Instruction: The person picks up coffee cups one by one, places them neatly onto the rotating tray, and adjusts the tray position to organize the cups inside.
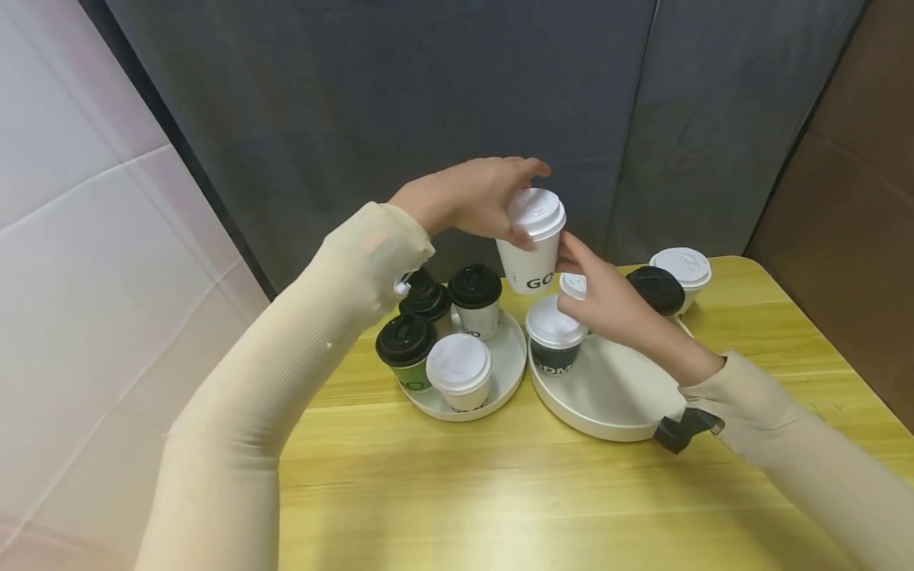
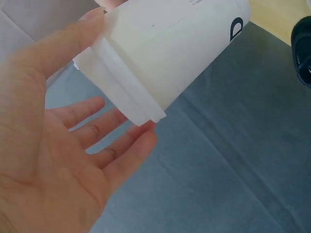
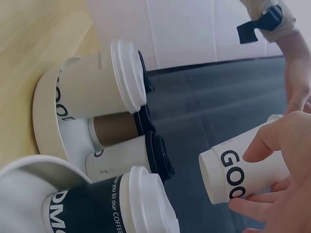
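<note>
In the head view a white lidded paper cup point(image 1: 530, 262) with dark lettering is held in the air above two trays. My left hand point(image 1: 478, 194) comes over its white lid point(image 1: 537, 211), thumb on the near side and fingers spread behind. The left wrist view shows the thumb point(image 2: 73, 46) against the lid and fingertips at its far edge. My right hand point(image 1: 607, 297) grips the cup's lower side; in the right wrist view its thumb point(image 3: 262, 143) lies by the lettering and fingers pass beneath. Below stands a dark-sleeved cup with a white lid point(image 1: 555, 333).
The left round tray point(image 1: 510, 369) carries several lidded cups, including a green one point(image 1: 410, 361) and a white one point(image 1: 460, 373). The right tray point(image 1: 621, 396) has more cups at its back, among them a black-lidded one point(image 1: 654, 290). A grey partition point(image 1: 385, 95) rises behind the wooden table point(image 1: 428, 492).
</note>
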`<state>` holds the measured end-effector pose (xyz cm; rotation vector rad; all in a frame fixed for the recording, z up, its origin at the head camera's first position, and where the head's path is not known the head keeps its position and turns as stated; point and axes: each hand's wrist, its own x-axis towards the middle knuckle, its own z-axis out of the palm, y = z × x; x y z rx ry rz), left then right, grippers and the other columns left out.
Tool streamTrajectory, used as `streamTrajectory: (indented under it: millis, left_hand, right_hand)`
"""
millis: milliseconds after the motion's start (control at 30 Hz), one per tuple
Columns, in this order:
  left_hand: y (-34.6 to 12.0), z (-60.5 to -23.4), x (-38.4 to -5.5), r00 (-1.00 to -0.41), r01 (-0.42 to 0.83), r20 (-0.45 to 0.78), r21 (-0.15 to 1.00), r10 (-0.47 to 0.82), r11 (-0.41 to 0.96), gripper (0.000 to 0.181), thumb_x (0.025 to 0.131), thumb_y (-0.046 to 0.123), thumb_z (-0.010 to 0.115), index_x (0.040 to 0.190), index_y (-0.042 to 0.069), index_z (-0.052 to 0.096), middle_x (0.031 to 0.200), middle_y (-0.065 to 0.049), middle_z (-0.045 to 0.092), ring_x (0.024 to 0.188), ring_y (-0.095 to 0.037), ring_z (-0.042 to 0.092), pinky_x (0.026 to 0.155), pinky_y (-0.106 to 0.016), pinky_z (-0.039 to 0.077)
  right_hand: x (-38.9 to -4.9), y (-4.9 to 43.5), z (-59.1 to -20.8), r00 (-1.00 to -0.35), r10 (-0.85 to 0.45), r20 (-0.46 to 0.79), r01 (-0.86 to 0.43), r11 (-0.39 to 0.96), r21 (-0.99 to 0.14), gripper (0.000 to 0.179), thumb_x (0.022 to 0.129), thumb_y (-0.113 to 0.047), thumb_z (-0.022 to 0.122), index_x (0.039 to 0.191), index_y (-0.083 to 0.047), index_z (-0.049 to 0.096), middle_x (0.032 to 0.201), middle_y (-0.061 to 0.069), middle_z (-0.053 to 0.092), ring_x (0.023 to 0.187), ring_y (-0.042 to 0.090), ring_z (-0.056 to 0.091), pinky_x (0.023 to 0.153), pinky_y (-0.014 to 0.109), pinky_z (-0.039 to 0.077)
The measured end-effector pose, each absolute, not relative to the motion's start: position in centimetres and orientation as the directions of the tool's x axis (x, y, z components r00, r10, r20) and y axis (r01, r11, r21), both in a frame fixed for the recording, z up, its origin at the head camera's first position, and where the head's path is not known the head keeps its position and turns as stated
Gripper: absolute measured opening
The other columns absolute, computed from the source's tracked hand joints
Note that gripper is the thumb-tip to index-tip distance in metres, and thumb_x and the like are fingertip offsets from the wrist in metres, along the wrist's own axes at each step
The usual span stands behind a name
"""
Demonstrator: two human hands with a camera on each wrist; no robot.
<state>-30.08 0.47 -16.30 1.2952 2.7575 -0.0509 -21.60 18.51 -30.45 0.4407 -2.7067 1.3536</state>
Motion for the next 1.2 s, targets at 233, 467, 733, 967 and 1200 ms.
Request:
streamTrajectory:
  millis: [233,467,733,967,1200]
  left_hand:
    - [0.9,-16.6,-28.5,-0.561,0.828,-0.063,-0.025,0.825,0.561,0.088,0.082,0.047,0.074,0.152,0.013,0.033,0.143,-0.006,0.054,0.126,-0.023,0.054,0.108,-0.036,0.045]
    - [1.9,-17.3,-26.9,-0.514,0.856,-0.035,-0.07,0.857,0.511,0.086,0.083,0.054,0.071,0.151,0.016,0.035,0.147,-0.003,0.051,0.128,-0.021,0.053,0.106,-0.034,0.046]
    - [2.9,-18.5,-25.3,-0.47,0.875,-0.018,-0.136,0.882,0.464,0.086,0.083,0.061,0.066,0.151,0.019,0.036,0.14,0.0,0.054,0.121,-0.019,0.054,0.099,-0.032,0.05]
    - [3.3,-19.7,-24.1,-0.427,0.891,0.0,-0.173,0.904,0.421,0.084,0.083,0.064,0.063,0.15,0.02,0.037,0.139,0.002,0.054,0.118,-0.018,0.054,0.097,-0.032,0.051]
    - [3.7,-20.8,-23.3,-0.41,0.897,0.004,-0.177,0.912,0.404,0.084,0.083,0.066,0.062,0.15,0.022,0.037,0.137,0.004,0.055,0.115,-0.017,0.055,0.093,-0.029,0.052]
  right_hand:
    - [-19.1,19.2,-30.5,-0.953,-0.211,0.217,-0.302,0.621,-0.723,0.089,0.084,-0.003,0.055,0.16,-0.019,0.012,0.161,0.012,0.032,0.141,0.034,0.045,0.112,0.054,0.039]
    - [-16.5,20.1,-30.8,-0.955,-0.185,0.233,-0.297,0.656,-0.693,0.092,0.085,-0.006,0.058,0.16,-0.028,0.01,0.162,0.007,0.033,0.14,0.033,0.047,0.111,0.057,0.04]
    - [-14.0,21.0,-31.5,-0.959,-0.155,0.237,-0.278,0.678,-0.68,0.091,0.083,-0.003,0.059,0.16,-0.023,0.014,0.158,0.012,0.038,0.138,0.033,0.048,0.109,0.057,0.039]
    - [-12.4,21.2,-32.4,-0.963,-0.149,0.223,-0.264,0.674,-0.69,0.09,0.084,-0.003,0.062,0.159,-0.018,0.015,0.158,0.016,0.036,0.137,0.035,0.047,0.113,0.061,0.034]
    - [-11.1,21.4,-33.3,-0.965,-0.157,0.213,-0.263,0.649,-0.714,0.093,0.085,-0.002,0.062,0.16,-0.021,0.011,0.158,0.016,0.037,0.14,0.037,0.043,0.113,0.067,0.028]
